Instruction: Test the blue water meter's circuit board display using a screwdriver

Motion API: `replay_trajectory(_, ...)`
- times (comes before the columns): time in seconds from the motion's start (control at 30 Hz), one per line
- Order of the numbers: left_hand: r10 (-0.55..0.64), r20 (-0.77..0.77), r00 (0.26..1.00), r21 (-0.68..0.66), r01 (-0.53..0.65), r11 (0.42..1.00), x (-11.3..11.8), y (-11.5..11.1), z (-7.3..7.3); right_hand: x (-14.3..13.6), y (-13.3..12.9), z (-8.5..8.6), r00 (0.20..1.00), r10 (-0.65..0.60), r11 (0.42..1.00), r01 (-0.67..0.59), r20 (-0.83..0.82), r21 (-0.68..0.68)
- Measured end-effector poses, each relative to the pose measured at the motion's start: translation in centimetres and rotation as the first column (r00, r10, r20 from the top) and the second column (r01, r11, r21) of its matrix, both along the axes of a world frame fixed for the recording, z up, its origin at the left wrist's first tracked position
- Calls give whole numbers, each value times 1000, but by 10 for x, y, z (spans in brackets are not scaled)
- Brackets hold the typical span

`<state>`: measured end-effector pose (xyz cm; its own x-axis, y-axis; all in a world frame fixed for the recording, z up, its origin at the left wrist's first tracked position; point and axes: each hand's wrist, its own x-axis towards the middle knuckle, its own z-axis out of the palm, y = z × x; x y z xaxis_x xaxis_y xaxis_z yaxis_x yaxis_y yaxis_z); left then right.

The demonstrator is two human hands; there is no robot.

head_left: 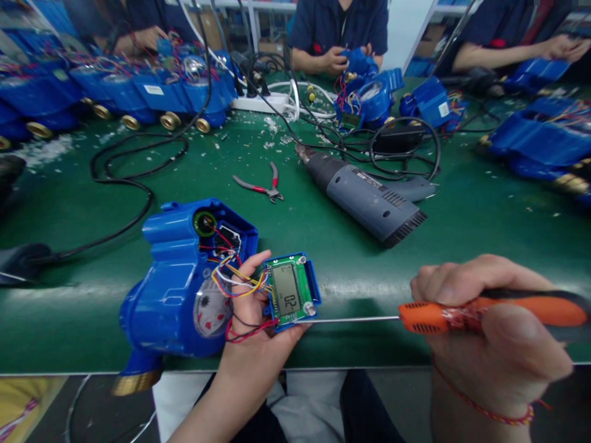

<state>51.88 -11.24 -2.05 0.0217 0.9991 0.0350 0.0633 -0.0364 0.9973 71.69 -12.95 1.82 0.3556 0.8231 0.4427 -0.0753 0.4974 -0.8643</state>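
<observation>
My left hand point(249, 320) pinched the LCD circuit board point(290, 292), wired to the blue water meter point(178, 283) at the bench edge. My right hand point(489, 326) fist-gripped the orange screwdriver point(462, 314), tip at the board's corner screw. Heat gun point(369, 200), side cutters point(263, 186) and black cables point(129, 178) lay behind, well apart.

The single head-worn camera looks forward and down from close above the left hand point(252, 320) and right hand point(489, 332) (co-workers sit beyond them), across the green table point(323, 246).

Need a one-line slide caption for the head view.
Left hand holds a green display board wired to a blue meter; right hand drives an orange screwdriver at it.
</observation>
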Motion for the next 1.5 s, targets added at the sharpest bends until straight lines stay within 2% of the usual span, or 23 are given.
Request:
replay_trajectory(0.23, -3, 35, 999, -35, 4, 999, 2, -1, 2, 6, 2, -2, 994, 90, 995, -92, 62, 38)
replay_trajectory(0.53, -25, 50, 998, -59, 27, 998, 2, -1, 7, 1, 7, 0, 999, 40, 999, -40, -12, 29)
replay_trajectory(0.83, -43, 65, 997, -72, 48, 996, 1, -2, 7, 4, 4, -3, 996, 84, 996, -85, 20, 22)
replay_trajectory(0.97, -3, 38, 999, -108, 7, 994, 5, -3, 14, 3, 4, -2, 991, 127, 989, -130, 52, 64)
replay_trajectory(1.07, 22, 19, 1000, -124, -20, 992, 8, -4, 18, 2, 2, -2, 992, 105, 993, -109, 69, 54)
replay_trajectory(1.17, 11, 31, 999, -120, -7, 993, 6, -3, 16, 2, 2, -4, 996, 73, 997, -75, 55, 24)
replay_trajectory(1.3, -22, 57, 998, -105, 28, 994, 3, -2, 11, 1, 5, -6, 997, 83, 995, -83, 1, 53)
replay_trajectory(1.5, -46, 12, 999, -107, 47, 993, 1, 0, 12, 1, 4, -6, 996, 93, 995, -94, 10, 30)
